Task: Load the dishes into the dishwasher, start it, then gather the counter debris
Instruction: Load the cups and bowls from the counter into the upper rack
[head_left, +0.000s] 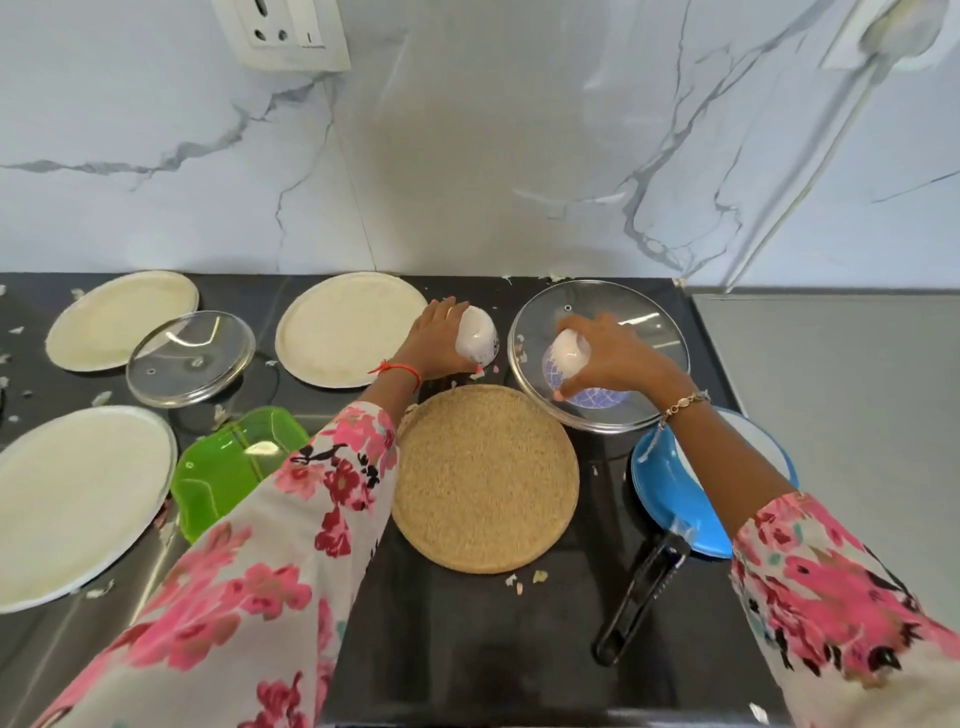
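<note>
The left hand (436, 340), just above the middle of the frame, had its fingers curled round a small white cup (477, 340). The cup was glossy and rounded and was held tipped over, its axis slanting from upper left to lower right. Which end was the mouth could not be told. To its right, the right hand (615, 358) gripped a second white cup (569, 353), also tipped, with its smooth rounded end turned towards the camera. It was held over a large glass lid (644, 317) with a metal rim. A blue lattice pattern (597, 399) showed beneath the hand, but it was unclear whether this belonged to the cup or lay under the glass.

All of this sat on a dark, shiny counter (441, 649) strewn with pale scraps (519, 579). Below the hands lay a round woven mat (485, 478), coarse and straw-coloured. Three flat, round, cream plates lay at upper left (122, 319), upper centre (350, 330) and far left (78, 504). A smaller glass lid (189, 358) overlapped the first plate. A translucent green plastic tray (234, 462) was partly under the floral left sleeve (249, 571). At lower right, a blue plate (675, 499) lay beneath the right forearm, with a long black handle (644, 592) angled from its edge towards the lower left.
</note>
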